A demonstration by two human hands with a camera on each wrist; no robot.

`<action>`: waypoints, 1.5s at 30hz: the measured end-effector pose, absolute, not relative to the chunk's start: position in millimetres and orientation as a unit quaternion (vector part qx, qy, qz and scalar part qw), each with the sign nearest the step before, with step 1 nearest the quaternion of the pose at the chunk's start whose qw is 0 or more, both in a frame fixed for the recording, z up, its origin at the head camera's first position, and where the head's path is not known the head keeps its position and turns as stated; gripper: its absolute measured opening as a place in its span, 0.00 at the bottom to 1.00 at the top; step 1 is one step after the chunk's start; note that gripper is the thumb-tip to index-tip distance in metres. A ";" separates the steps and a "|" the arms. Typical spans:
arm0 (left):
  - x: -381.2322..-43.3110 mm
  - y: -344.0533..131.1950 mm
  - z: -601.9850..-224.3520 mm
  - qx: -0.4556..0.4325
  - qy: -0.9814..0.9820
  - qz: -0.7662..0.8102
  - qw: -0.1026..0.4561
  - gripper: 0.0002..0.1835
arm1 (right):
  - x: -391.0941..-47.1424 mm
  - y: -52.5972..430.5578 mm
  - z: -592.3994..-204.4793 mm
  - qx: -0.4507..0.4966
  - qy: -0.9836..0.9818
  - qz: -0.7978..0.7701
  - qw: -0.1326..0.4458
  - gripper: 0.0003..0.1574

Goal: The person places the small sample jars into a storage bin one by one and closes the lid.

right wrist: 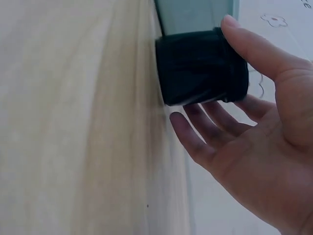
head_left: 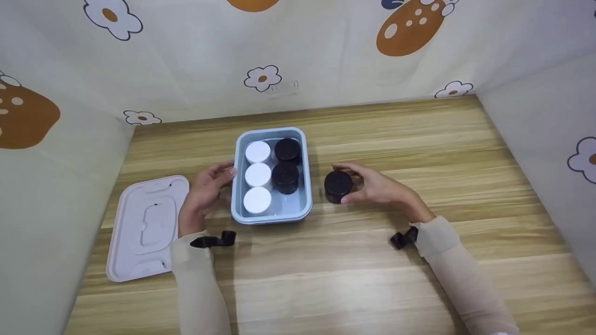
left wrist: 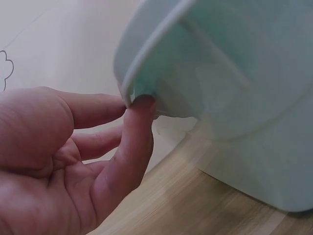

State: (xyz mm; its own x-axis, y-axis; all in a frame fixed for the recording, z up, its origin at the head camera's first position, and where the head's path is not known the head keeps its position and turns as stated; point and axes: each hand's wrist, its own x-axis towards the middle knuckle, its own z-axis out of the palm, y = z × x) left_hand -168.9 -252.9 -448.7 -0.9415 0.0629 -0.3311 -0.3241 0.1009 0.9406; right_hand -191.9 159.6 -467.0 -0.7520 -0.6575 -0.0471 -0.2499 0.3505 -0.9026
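Observation:
A light blue plastic bin (head_left: 289, 204) stands on the table with jars in two columns inside. White-lidded jars (head_left: 257, 175) line its left side; two black jars (head_left: 285, 174) occupy the right, with bare bin floor in front of them. My left hand (head_left: 205, 190) pinches the bin's left rim (left wrist: 146, 46) between thumb and finger. To the right of the bin, my right hand (head_left: 379, 187) holds another black jar (head_left: 338, 183) upright between thumb and fingers. In the right wrist view that black jar (right wrist: 200, 68) shows from the side, close over the tabletop.
A pale lid (head_left: 135, 242) lies flat at the left, partly behind the left forearm. The wooden table (head_left: 335, 279) meets patterned wall coverings (head_left: 195, 70) at the back and both sides. Black wrist mounts (head_left: 404, 237) stick out from both sleeves.

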 end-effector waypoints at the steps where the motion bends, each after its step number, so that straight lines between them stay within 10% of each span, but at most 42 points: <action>1: -168.8 -252.9 -448.8 -0.090 0.728 0.664 0.146 0.28 | -192.4 161.1 -466.8 -0.282 0.795 -0.494 0.212 0.56; 45: -170.3 -252.7 -448.9 -0.080 0.722 0.669 0.155 0.28 | -192.1 157.3 -465.6 -0.199 0.812 -0.502 0.221 0.48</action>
State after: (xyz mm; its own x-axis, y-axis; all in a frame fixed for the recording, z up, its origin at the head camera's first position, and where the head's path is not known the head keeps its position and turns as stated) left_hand -170.3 -252.7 -448.9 -0.9390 0.0917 -0.3314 -0.3234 0.0916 0.9418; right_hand -192.1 157.3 -465.6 -0.8231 -0.5455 -0.1581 -0.1023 0.4163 -0.9035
